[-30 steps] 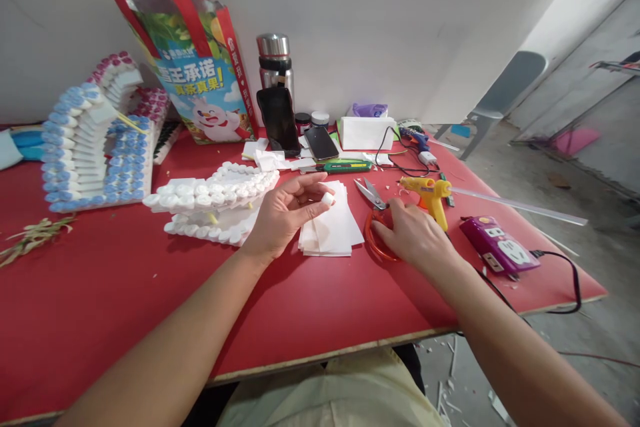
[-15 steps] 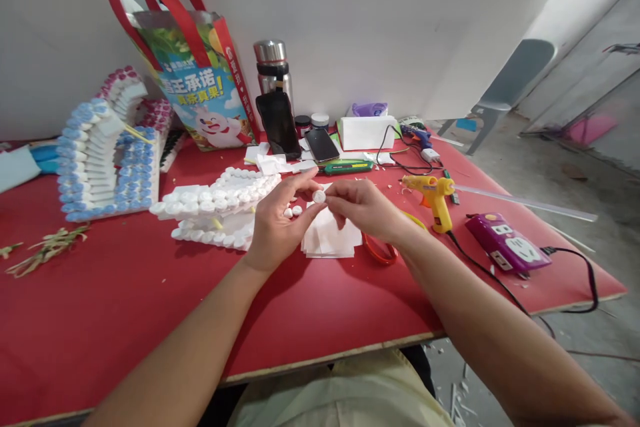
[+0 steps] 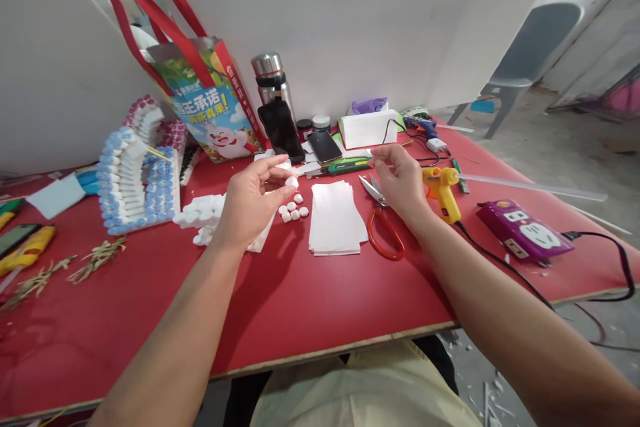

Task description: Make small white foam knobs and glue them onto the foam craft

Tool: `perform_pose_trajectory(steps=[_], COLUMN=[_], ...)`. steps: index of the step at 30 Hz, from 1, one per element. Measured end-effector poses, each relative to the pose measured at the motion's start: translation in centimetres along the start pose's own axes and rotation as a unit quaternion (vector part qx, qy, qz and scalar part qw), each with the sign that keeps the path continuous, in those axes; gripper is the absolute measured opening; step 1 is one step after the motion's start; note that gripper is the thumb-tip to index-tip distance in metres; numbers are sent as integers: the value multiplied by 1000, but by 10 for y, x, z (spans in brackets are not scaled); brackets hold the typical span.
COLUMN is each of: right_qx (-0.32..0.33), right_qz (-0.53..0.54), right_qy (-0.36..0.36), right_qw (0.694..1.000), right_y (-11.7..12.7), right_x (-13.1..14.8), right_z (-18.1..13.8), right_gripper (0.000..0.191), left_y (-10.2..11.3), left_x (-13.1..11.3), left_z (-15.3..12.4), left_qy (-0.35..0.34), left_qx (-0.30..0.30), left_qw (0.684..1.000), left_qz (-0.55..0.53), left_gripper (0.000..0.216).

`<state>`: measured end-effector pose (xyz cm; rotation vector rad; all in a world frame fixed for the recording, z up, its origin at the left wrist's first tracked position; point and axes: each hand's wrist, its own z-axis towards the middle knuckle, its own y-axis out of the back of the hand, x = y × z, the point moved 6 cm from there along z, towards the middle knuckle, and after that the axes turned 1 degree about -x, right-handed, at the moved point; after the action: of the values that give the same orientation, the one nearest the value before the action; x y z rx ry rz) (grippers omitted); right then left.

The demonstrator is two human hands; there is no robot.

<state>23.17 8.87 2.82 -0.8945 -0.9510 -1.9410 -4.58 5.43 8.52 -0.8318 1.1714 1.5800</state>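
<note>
My left hand (image 3: 250,197) pinches a small round white paper roll (image 3: 292,182) between thumb and fingertips. Below it on the table lie several similar white rolls (image 3: 295,213) in a loose cluster. My right hand (image 3: 403,177) is above the scissors, its thumb and fingertips drawn together; anything between them is too small to make out. The scissors (image 3: 385,233) with red handles lie with their blades partly apart, beside a stack of white paper sheets (image 3: 336,220). Partly behind my left hand sits a white structure of joined rolls (image 3: 200,210).
A yellow glue gun (image 3: 443,193) and purple power strip (image 3: 523,230) are at right, with cords trailing. A green utility knife (image 3: 347,165), phone (image 3: 324,145) and steel flask (image 3: 270,77) stand or lie behind. At left are a blue-and-white roll structure (image 3: 135,180) and printed bag (image 3: 215,107).
My hands have moved apart. The left keeps the roll and has shifted left; the right has let go and moved right, over the scissors. The view has swung slightly left.
</note>
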Motion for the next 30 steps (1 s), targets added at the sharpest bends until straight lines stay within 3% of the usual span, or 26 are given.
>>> perform_pose_trajectory(steps=[5, 10, 14, 21, 24, 27, 30], right_qx=[23, 55, 67, 93, 163, 275, 370], right_qz=[-15, -7, -16, -41, -27, -39, -107], right_qy=[-10, 4, 8, 17, 77, 149, 154], right_qw=[1000, 998, 998, 995, 983, 949, 910], right_y=[-2, -12, -17, -18, -26, -38, -49], right_x=[6, 9, 7, 12, 26, 41, 42], right_z=[-3, -8, -10, -12, -19, -34, -47], right_gripper=[23, 19, 19, 17, 15, 15, 37], left_y=[0, -8, -12, -5, -9, -13, -14], left_x=[16, 40, 48, 47, 46, 47, 47], left_z=[-27, -52, -52, -48, -47, -44, -42], left_qy=[-26, -139, -205, -222, -222, -208, -174], left_qx=[55, 109, 120, 117, 130, 133, 123], left_qw=[989, 951, 915, 906, 899, 900, 916], left_qz=[134, 254, 326, 341, 355, 360, 341], left_gripper=[48, 35, 31, 31, 32, 30, 30])
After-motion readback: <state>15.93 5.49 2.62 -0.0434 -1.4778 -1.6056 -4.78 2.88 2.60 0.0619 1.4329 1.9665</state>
